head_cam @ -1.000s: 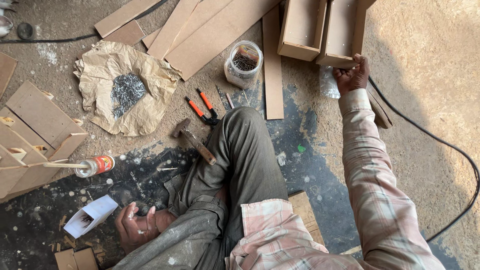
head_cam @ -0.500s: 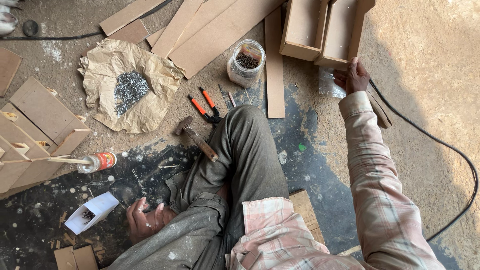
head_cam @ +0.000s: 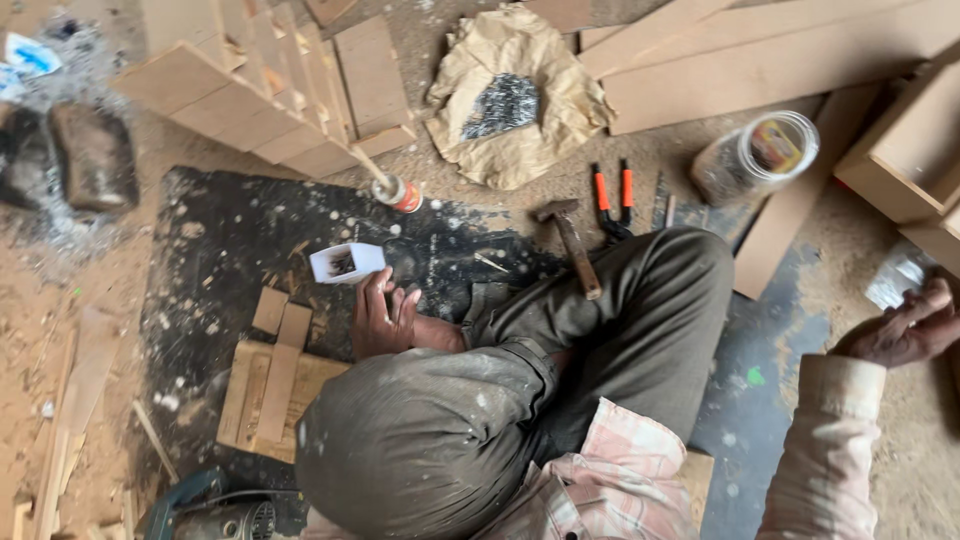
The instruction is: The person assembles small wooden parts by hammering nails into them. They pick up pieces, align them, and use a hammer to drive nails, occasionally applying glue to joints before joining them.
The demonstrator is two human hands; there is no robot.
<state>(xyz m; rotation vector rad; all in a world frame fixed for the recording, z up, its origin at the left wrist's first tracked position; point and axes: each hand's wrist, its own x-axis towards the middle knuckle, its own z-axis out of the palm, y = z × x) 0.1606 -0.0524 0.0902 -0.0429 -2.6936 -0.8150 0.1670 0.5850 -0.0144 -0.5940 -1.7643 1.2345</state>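
- The person sits on the floor (head_cam: 880, 480) with knees bent, in dusty grey trousers and a pale checked shirt.
- The left hand (head_cam: 385, 318) rests low beside the left knee, over the black mat (head_cam: 230, 250) that covers the middle of the floor. Its fingers (head_cam: 375, 290) are loosely spread and reach up to a small white box (head_cam: 347, 263); the fingertips touch the box's lower edge, but a firm pinch cannot be made out.
- The white box lies on the mat, open end toward the camera, with small dark pieces inside.
- The right hand (head_cam: 912, 330) is stretched out to the right edge of the floor, fingers curled inward. It is just below a clear plastic bag (head_cam: 895, 278); whether it holds anything cannot be told.
- A hammer (head_cam: 572, 245) with a wooden handle lies at the mat's far edge, its handle running against the right knee.
- Orange-handled pliers (head_cam: 612, 200) lie just beyond the hammer.
- A clear plastic jar (head_cam: 757, 157) lies on its side near the pliers.
- A crumpled brown paper sheet (head_cam: 520, 95) carries a heap of small dark nails (head_cam: 500, 103) near the floor's far edge.
- A glue bottle (head_cam: 398, 190) with a red label lies at the mat's far edge, near stacked wooden boards (head_cam: 260, 90).
- Short wooden offcuts (head_cam: 275, 380) lie on the mat beside the left knee.
- A power tool (head_cam: 215, 515) shows at the near edge.
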